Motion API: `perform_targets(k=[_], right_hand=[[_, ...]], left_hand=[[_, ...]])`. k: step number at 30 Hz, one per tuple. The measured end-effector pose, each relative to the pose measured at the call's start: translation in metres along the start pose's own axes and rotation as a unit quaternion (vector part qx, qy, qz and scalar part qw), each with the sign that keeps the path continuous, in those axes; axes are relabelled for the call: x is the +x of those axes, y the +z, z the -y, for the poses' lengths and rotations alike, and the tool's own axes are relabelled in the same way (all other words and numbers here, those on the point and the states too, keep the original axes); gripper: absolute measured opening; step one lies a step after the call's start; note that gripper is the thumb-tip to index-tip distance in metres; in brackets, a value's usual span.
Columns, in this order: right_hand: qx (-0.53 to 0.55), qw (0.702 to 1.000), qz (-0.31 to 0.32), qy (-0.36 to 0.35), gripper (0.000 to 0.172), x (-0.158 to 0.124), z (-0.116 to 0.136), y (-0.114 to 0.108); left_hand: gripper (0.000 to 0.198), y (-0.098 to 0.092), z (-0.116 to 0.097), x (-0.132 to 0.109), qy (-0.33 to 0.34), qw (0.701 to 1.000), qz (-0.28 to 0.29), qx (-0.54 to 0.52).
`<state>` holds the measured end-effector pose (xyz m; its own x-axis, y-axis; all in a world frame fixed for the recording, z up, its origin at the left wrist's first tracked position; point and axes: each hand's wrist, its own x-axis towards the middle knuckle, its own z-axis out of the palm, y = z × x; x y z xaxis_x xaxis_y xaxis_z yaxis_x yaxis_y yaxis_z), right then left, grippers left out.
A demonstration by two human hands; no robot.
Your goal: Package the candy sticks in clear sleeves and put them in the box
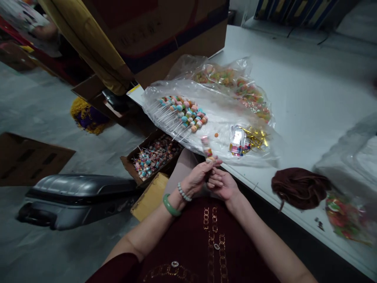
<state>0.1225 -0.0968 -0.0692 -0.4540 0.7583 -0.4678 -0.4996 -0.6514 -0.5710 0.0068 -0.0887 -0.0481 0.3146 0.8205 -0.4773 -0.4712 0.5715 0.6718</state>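
In front of my lap, a wrapped candy skewer (206, 147) with pink, yellow and orange pieces points up and away from me, slightly blurred. My left hand (198, 177) is closed on its lower end with thumb and fingers. Pressed close beside it, my right hand (224, 184) has its fingers curled around the lower part, where the stick is hidden. Just beyond, unwrapped candy skewers (188, 114) lie in a row on a clear plastic sheet (218, 106). To their right sit printed wrappers (236, 139) and gold twist ties (257, 137). A small orange disc (216, 135) lies between.
Left of my knees, an open carton (129, 167) holds many wrapped candies. A grey suitcase (79, 192) lies on the floor. A large cardboard box (176, 35) and bags of candy (226, 76) stand on the white table (303, 90). A dark brown cloth (299, 186) lies right.
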Motion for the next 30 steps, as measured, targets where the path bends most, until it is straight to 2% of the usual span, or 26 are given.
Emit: perform_targets(k=[2,4,6,7,8,9,11,12,13,14,15,16,17,18,20,22,24,25,27,28,30], right_hand=[[0.003,0.997,0.045,0.056,0.033,-0.002,-0.001,-0.005],[-0.037,0.997,0.044,0.055,0.032,-0.005,-0.002,-0.005],[-0.142,0.990,-0.016,-0.012,0.027,-0.007,-0.005,0.000],[-0.223,0.969,-0.070,-0.078,0.023,-0.009,-0.007,0.003],[-0.319,0.926,-0.128,-0.156,0.018,-0.010,-0.008,0.007],[-0.420,0.859,-0.175,-0.233,0.015,-0.011,-0.010,0.010],[-0.601,0.686,-0.223,-0.344,0.013,-0.011,-0.012,0.014],[-0.665,0.606,-0.229,-0.371,0.011,-0.011,-0.013,0.015],[-0.708,0.547,-0.229,-0.383,0.011,-0.009,-0.014,0.015],[-0.731,0.513,-0.229,-0.387,0.015,-0.007,-0.014,0.014],[-0.735,0.507,-0.232,-0.387,0.019,-0.005,-0.014,0.013],[-0.720,0.530,-0.233,-0.382,0.022,-0.002,-0.013,0.012],[-0.683,0.587,-0.231,-0.369,0.022,0.000,-0.012,0.010],[-0.628,0.659,-0.225,-0.348,0.021,0.002,-0.010,0.008],[-0.503,0.786,-0.207,-0.294,0.016,0.006,-0.005,0.003],[-0.365,0.894,-0.164,-0.203,0.011,0.011,-0.001,-0.001],[-0.201,0.970,-0.099,-0.092,0.008,0.014,0.000,-0.006],[-0.110,0.991,-0.069,-0.039,0.008,0.014,0.000,-0.008],[-0.009,0.999,-0.042,0.019,0.010,0.011,0.000,-0.010],[-0.012,0.999,-0.047,0.018,0.011,0.008,0.000,-0.010],[-0.104,0.989,-0.098,-0.035,0.009,0.000,0.003,-0.008]], left_hand=[[0.031,-0.002,0.001,-0.002,0.014,1.000,0.007,0.011],[0.025,-0.003,0.003,-0.001,0.025,1.000,-0.016,-0.003],[0.024,-0.006,0.006,0.005,0.012,0.997,-0.061,-0.039],[0.024,-0.007,0.008,0.008,0.005,0.994,-0.095,-0.062],[0.022,-0.008,0.009,0.011,0.000,0.988,-0.131,-0.082],[0.019,-0.009,0.009,0.013,-0.004,0.981,-0.163,-0.100],[0.012,-0.007,0.011,0.016,-0.014,0.972,-0.193,-0.136],[0.011,-0.005,0.011,0.016,-0.028,0.970,-0.183,-0.157],[0.013,-0.002,0.011,0.015,-0.043,0.969,-0.165,-0.179],[0.015,0.001,0.011,0.015,-0.056,0.967,-0.148,-0.200],[0.017,0.004,0.011,0.014,-0.068,0.965,-0.134,-0.215],[0.018,0.006,0.010,0.013,-0.082,0.963,-0.123,-0.224],[0.018,0.007,0.009,0.012,-0.098,0.963,-0.115,-0.224],[0.017,0.007,0.008,0.011,-0.112,0.963,-0.107,-0.220],[0.014,0.006,0.007,0.010,-0.116,0.967,-0.096,-0.203],[0.011,0.004,0.008,0.010,-0.088,0.977,-0.099,-0.170],[0.011,0.000,0.010,0.010,-0.065,0.986,-0.101,-0.116],[0.014,-0.003,0.012,0.010,-0.063,0.990,-0.095,-0.087],[0.021,-0.009,0.015,0.011,-0.049,0.995,-0.079,-0.033],[0.023,-0.012,0.015,0.011,-0.024,0.997,-0.079,-0.009],[0.024,-0.018,0.013,0.010,0.049,0.993,-0.098,0.040]])
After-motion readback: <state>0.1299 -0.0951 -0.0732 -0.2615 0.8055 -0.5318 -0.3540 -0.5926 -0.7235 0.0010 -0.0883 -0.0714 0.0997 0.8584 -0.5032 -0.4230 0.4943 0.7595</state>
